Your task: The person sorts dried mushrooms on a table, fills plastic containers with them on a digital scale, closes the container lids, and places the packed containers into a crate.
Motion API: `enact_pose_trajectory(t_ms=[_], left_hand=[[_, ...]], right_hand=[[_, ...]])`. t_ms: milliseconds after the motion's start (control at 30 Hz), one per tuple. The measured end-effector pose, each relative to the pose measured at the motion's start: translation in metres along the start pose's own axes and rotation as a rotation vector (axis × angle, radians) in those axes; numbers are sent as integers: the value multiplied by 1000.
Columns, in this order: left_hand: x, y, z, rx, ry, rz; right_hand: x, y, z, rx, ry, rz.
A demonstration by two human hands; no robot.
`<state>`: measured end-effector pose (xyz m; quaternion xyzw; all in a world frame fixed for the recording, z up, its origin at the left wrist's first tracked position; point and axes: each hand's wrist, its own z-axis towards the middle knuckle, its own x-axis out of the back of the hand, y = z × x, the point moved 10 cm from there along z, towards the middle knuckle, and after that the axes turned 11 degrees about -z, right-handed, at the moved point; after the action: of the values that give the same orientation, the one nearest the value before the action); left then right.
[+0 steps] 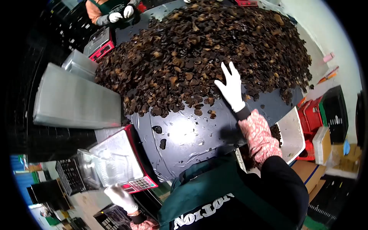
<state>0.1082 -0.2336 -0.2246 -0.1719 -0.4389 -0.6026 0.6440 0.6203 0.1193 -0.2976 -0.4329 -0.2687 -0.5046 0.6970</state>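
Observation:
My right hand (231, 87), in a white glove, is open with fingers spread at the near edge of a big heap of dried black fungus (184, 50). Its fingertips reach over the pieces, and nothing is held in it. Down at the left, my left hand (122, 197), also gloved in white, is beside the keypad of a red scale (140, 184). Its fingers are blurred and close to the rim of a clear plastic container (111, 168) lying on the scale's plate. Whether they grip that container I cannot make out.
Tall stacks of clear plastic containers (78, 101) stand at the left. Another red scale (100, 48) is behind them, near a co-worker's gloved hands (122, 14). A white bin (293, 134) sits below my right arm, with red crates (309, 117) beside it. Loose fungus pieces (163, 143) lie on the dark table (184, 153).

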Motion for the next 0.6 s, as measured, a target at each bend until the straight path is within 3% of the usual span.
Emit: enact_pose_trajectory(t_ms=[133,200,333,400,467,600], left_hand=[[-33,-9,-37,20,-215,63],[-20,16,-31,-40,-95,110],[-31,70,2,-80,-138,-70],[-73,104,21,-60,-178,-354],[-127,169,50,-203,-335,-467],[-240,237,96,-360,-365,-582]], right_hand=[[-18,-20,54,155,29,-91],[-36,-25,66,233,32,-178],[-72,-39,66,269,-176,-287],[-90,-43,58,298,-238,-234],[-83,-50,49,362,-141,-196],[-79,-45,41,402,-301,-58]])
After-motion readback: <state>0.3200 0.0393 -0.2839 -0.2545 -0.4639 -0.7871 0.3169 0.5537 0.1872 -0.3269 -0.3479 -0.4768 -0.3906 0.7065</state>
